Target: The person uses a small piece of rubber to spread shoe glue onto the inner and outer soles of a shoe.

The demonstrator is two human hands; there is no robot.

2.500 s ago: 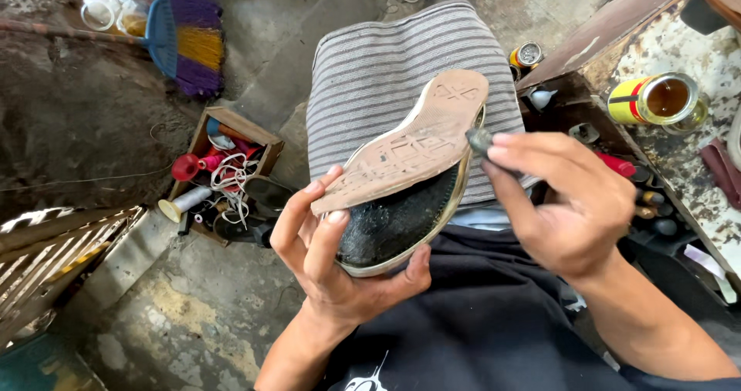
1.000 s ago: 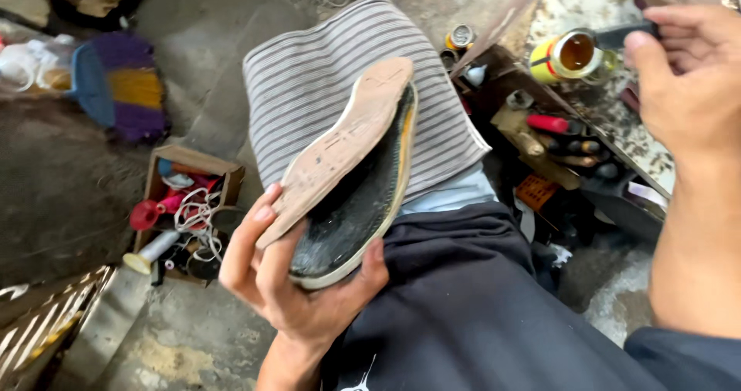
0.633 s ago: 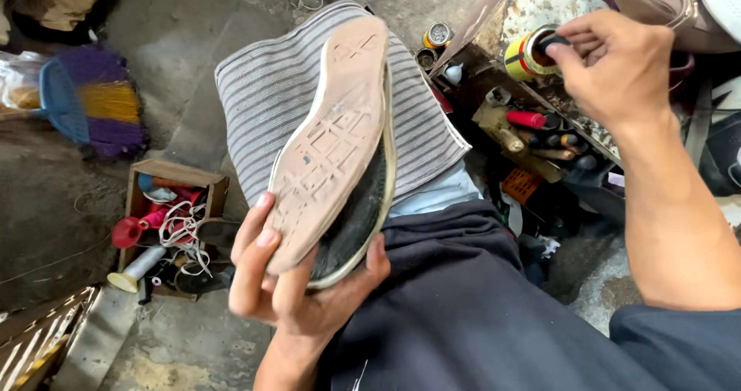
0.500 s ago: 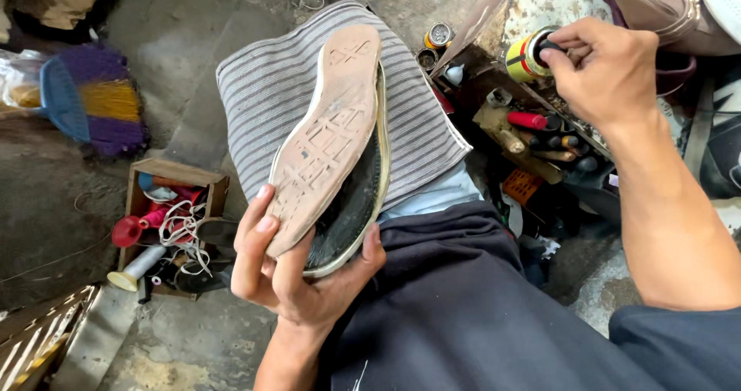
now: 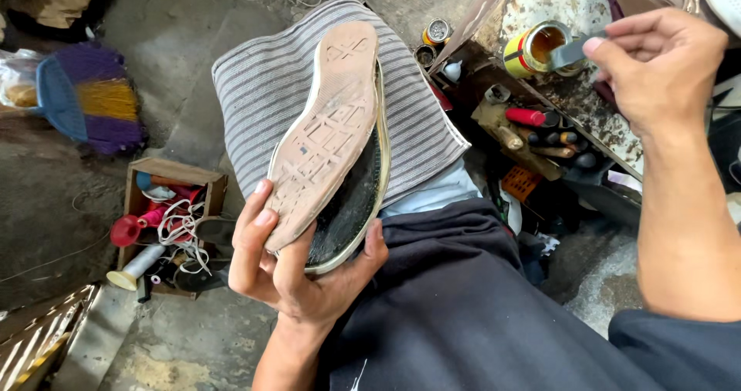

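Observation:
My left hand (image 5: 289,271) grips a worn shoe (image 5: 340,148) by its heel, sole side up, and the tan outsole is peeled away from the dark base along its right side. The shoe rests over a striped grey cloth (image 5: 258,98) on my knee. My right hand (image 5: 664,71) is raised at the upper right and pinches a flat metal blade (image 5: 570,51). The blade's tip is at the mouth of an open yellow can (image 5: 536,47) of brown glue on a stained workbench (image 5: 575,101).
A wooden box (image 5: 166,209) with thread spools, a red funnel and white cord sits on the floor at left. A purple and yellow brush (image 5: 93,101) lies farther left. Tools, small bottles and tins crowd the shelf (image 5: 540,136) under the bench.
My right hand left the shoe and went up to the glue can with the blade. The left hand turned the shoe so the outsole faces up more fully.

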